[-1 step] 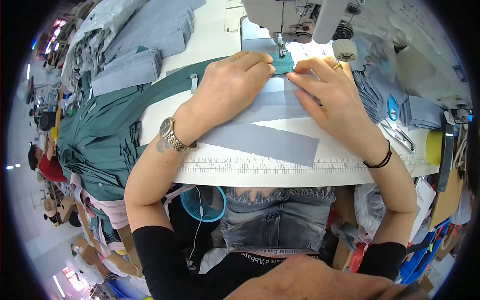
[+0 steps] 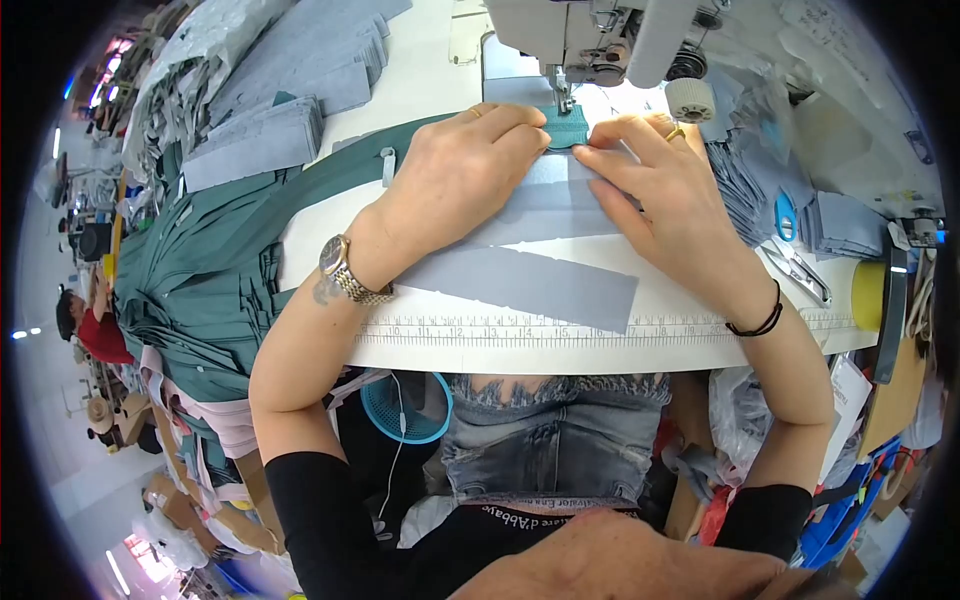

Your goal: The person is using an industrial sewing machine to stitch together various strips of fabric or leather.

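A long dark green fabric strip (image 2: 370,160) runs from the left across the white table, its folded, stitched end (image 2: 567,128) lying below the sewing machine's presser foot (image 2: 564,95). My left hand (image 2: 465,165) is closed on this end, fingers curled and pressed down. From the other side, my right hand (image 2: 660,175) holds its right edge at the index and middle fingertips, with the thumb apart over a pale grey fabric piece (image 2: 550,205). Nearer me lies another grey piece (image 2: 530,285), cut at a slant. My palms hide part of the cloth.
Green strips (image 2: 200,280) hang in a heap at the left. Stacks of grey pieces (image 2: 255,145) lie behind it. Blue-handled snips (image 2: 786,215) and a metal cutter (image 2: 798,270) rest at the right. A ruler tape (image 2: 500,330) lines the front edge. The machine head (image 2: 580,30) stands above.
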A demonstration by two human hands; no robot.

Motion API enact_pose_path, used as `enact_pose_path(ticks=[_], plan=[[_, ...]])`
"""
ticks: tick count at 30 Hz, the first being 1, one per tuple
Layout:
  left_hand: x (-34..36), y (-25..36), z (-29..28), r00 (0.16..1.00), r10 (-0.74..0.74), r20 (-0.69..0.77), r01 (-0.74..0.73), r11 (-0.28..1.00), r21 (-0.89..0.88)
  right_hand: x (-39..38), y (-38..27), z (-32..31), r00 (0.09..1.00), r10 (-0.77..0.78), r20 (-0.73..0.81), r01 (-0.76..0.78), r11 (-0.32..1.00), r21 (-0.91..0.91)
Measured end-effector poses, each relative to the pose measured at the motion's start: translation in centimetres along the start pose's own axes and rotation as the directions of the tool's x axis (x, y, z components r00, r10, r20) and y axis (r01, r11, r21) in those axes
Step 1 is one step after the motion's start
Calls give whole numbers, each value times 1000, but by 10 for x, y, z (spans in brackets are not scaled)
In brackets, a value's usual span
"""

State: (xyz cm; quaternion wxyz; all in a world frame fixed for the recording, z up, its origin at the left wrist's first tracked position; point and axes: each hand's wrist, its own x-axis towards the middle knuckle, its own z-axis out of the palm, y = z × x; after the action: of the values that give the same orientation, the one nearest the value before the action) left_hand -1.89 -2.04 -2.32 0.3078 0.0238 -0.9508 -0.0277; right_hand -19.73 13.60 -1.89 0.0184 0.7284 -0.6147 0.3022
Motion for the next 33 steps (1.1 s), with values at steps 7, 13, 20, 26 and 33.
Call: enact_pose_path(ticks=[7, 13, 20, 26, 33], plan=[[-3, 2, 4, 999, 26, -21, -25, 999, 37, -1, 2, 2, 990, -111, -86, 97, 984, -149], [-3, 0, 3, 999, 46, -15, -45, 999, 24, -1, 3, 7, 984, -143, -110, 118, 972, -203], [-3, 1, 3, 999, 49, -17, -49, 998, 26, -1, 3, 6, 979, -176, -105, 148, 961, -234], [-3, 1, 1, 999, 44, -2, -44, 999, 12, 0, 4, 5, 979, -138, -153, 102, 970, -221], [-4, 5, -2, 998, 31, 49, -33, 999, 42, -3, 5, 8, 990, -114, -82, 95, 973, -211]])
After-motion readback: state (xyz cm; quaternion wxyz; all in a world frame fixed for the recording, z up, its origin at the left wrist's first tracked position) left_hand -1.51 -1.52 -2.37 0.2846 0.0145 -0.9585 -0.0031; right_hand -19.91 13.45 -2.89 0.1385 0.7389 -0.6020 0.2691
